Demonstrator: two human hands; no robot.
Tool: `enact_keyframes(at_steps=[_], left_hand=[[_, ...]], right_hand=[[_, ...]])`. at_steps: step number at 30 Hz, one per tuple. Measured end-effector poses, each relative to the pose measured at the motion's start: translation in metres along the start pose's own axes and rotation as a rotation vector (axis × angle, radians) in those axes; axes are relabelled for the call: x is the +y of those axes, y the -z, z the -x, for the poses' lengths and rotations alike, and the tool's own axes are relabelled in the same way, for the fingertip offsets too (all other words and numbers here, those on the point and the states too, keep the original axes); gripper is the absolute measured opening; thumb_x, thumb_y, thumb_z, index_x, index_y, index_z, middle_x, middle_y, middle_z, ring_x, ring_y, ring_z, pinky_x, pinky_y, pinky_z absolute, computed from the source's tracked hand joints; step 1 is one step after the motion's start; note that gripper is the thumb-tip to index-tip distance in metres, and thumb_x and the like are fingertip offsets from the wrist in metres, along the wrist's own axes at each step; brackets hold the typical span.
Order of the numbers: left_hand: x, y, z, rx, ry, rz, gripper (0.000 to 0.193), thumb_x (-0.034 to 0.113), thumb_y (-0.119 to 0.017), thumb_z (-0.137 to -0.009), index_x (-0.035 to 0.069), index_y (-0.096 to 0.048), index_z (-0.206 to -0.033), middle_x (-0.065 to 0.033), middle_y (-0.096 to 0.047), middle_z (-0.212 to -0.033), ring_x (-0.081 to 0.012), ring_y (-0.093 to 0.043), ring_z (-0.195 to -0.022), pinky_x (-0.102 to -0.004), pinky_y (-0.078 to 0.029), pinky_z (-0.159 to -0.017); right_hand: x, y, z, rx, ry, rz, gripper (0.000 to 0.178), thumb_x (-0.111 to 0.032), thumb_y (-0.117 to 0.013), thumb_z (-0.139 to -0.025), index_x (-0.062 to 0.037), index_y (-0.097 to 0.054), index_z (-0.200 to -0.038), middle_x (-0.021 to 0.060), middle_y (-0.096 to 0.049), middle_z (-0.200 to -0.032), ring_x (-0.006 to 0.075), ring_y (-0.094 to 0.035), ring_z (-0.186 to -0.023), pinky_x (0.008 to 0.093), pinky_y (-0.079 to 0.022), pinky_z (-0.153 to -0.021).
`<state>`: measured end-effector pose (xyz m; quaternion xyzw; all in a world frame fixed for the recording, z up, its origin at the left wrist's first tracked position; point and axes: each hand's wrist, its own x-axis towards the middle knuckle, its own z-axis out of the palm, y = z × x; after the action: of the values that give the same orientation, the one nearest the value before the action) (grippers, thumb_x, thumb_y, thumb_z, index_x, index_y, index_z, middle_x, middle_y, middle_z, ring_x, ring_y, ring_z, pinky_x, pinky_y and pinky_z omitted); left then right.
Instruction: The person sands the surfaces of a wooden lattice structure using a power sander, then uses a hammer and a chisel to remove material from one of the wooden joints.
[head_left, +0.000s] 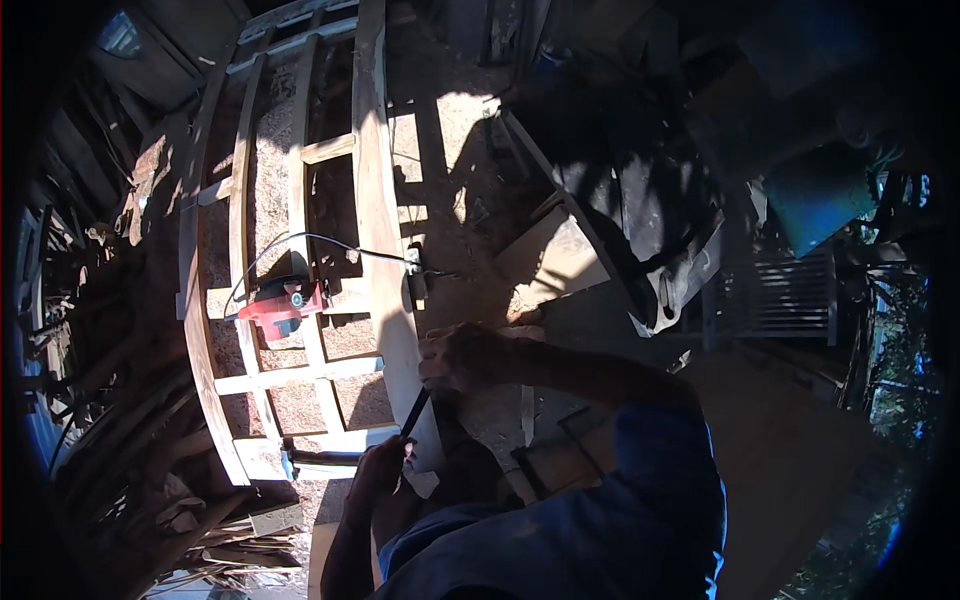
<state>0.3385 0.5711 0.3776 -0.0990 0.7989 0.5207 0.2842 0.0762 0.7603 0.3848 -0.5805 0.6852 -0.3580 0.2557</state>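
Note:
A long wooden frame (372, 190) of rails and crosspieces, like a door or window frame, lies in front of me to the left. My left hand (380, 468) is closed round the lower end of a dark straight bar (416, 412) slanting across the near right rail. At that rail's right edge is my right hand (462, 357), just above the bar's upper end. Its fingers are bent and in shadow, and what they hold is hidden. On the frame's inner crosspieces rests a red corded power tool (283, 308), apart from both hands.
A clamp with a blue end (288, 462) sits at the near crosspiece. Another metal clamp (413, 262) is on the right rail, beside the tool's cord. Wood shavings cover the ground below. Scrap wood (240, 550) is piled at left, and dark boards (620, 220) lean at right.

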Motion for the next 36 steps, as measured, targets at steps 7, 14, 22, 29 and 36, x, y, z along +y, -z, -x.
enact_keyframes(at_steps=[7, 14, 22, 29, 36], left_hand=[[-0.066, -0.033, 0.091, 0.08, 0.256, 1.423, 0.043, 0.032, -0.044, -0.108, 0.001, -0.049, -0.137, -0.0114, -0.066, -0.113, -0.0243, -0.065, -0.1, -0.0387, -0.051, -0.089], [-0.124, -0.006, 0.162, 0.467, 0.203, 1.525, 0.043, 0.024, -0.059, -0.102, 0.006, -0.05, -0.14, -0.0015, -0.063, -0.107, -0.0147, -0.063, -0.101, -0.0372, -0.051, -0.089], [-0.207, 0.016, 0.265, 0.906, 0.385, 1.106, 0.031, 0.017, -0.058, -0.101, 0.003, -0.061, -0.128, -0.0048, -0.068, -0.099, -0.0151, -0.065, -0.094, -0.0341, -0.051, -0.084], [-0.365, 0.078, 0.378, 1.043, 0.046, 0.54, 0.026, 0.018, -0.065, -0.097, -0.004, -0.066, -0.11, -0.009, -0.073, -0.095, -0.0166, -0.069, -0.087, -0.034, -0.055, -0.082], [-0.535, 0.129, 0.378, 1.319, -0.037, 0.76, 0.026, 0.019, -0.068, -0.095, -0.002, -0.071, -0.109, -0.0087, -0.073, -0.088, -0.0144, -0.067, -0.081, -0.03, -0.051, -0.073]], right_hand=[[0.051, 0.023, 0.014, 0.428, -0.539, 0.017, 0.031, -0.019, -0.071, -0.09, -0.0055, -0.066, -0.117, 0.0113, -0.063, -0.084, 0.0254, -0.064, -0.076, 0.0386, -0.053, -0.071], [0.047, -0.206, 0.029, -0.012, -0.641, -0.14, 0.033, -0.025, -0.073, -0.086, -0.005, -0.07, -0.112, 0.0147, -0.072, -0.095, 0.0276, -0.071, -0.086, 0.0403, -0.056, -0.078], [-0.095, -0.391, -0.057, -0.465, -0.315, -0.037, 0.035, -0.03, -0.07, -0.089, -0.0058, -0.066, -0.115, 0.019, -0.07, -0.106, 0.0392, -0.067, -0.101, 0.0469, -0.054, -0.087], [-0.128, -0.481, -0.136, -0.443, -0.474, 0.228, 0.04, -0.029, -0.071, -0.089, -0.0075, -0.062, -0.121, 0.0223, -0.066, -0.113, 0.0404, -0.064, -0.108, 0.0487, -0.051, -0.091], [-0.105, -0.596, -0.166, -0.199, -0.486, 0.33, 0.072, -0.026, -0.075, -0.084, -0.0099, -0.043, -0.146, 0.0267, -0.056, -0.128, 0.0445, -0.053, -0.121, 0.0495, -0.046, -0.101]])
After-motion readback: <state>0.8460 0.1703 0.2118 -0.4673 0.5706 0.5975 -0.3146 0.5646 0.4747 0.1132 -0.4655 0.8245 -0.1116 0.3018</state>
